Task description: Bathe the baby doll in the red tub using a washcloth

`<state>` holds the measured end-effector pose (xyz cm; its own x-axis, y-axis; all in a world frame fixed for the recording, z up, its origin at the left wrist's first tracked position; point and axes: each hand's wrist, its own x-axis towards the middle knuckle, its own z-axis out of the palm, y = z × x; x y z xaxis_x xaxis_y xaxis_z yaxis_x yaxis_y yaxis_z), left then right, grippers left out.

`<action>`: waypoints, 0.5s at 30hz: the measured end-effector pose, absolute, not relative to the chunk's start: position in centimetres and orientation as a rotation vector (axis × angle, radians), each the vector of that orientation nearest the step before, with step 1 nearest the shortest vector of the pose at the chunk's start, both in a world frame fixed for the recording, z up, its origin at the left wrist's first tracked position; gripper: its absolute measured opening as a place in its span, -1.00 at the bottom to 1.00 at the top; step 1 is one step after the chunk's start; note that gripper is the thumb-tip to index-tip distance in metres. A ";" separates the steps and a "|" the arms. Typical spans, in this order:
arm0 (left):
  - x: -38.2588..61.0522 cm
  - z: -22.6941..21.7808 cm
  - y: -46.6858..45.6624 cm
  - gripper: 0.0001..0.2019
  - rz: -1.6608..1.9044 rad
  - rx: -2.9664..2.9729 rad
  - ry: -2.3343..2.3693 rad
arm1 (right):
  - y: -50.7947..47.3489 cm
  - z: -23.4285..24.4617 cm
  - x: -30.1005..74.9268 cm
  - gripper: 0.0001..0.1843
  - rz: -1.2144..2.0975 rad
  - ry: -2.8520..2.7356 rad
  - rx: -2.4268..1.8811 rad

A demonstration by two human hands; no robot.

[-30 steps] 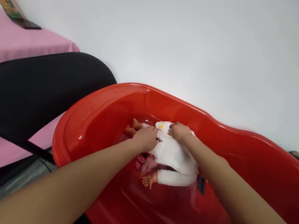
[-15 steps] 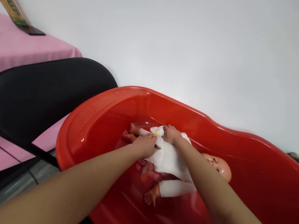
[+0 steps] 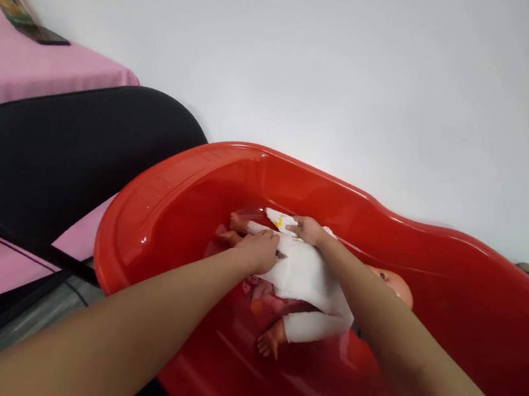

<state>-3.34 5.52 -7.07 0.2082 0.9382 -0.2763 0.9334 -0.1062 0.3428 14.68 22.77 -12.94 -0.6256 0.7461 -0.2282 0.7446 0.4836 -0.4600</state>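
My fingers (image 3: 269, 240) lie flat and slightly spread on the white bodysuit (image 3: 307, 277) of a doll (image 3: 397, 287), not pinching; unheld, it could slide along the slick red tub (image 3: 174, 180).

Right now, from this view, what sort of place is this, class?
Probably a baby-care training room: a red plastic baby bathtub holds a baby doll in a white outfit, beside a black folding chair and a pink-covered table.

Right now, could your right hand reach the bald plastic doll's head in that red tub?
Probably yes: the right hand rests on the doll's white long-sleeved garment, and the head lies close by, partly behind the right forearm.
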 end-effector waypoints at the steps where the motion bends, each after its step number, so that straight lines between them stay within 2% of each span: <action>1: -3.3 -7.0 5.5 -0.47 0.013 2.048 1.735 | 22.8 -13.1 14.6 -0.60 0.854 -2.706 -1.341; 7: -3.4 -7.1 5.6 -0.46 0.011 2.056 1.713 | 22.9 -13.4 14.4 -0.68 0.804 -2.780 -1.272; 15: -3.3 -7.2 5.4 -0.46 0.007 2.048 1.711 | 22.8 -13.8 13.4 -0.62 0.682 -2.844 -1.295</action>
<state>-3.29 5.36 -7.17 0.2229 0.9312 -0.2885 0.9289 -0.1131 0.3527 13.39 22.82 -13.78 -0.6709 0.7072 -0.2231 0.7314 0.5815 -0.3561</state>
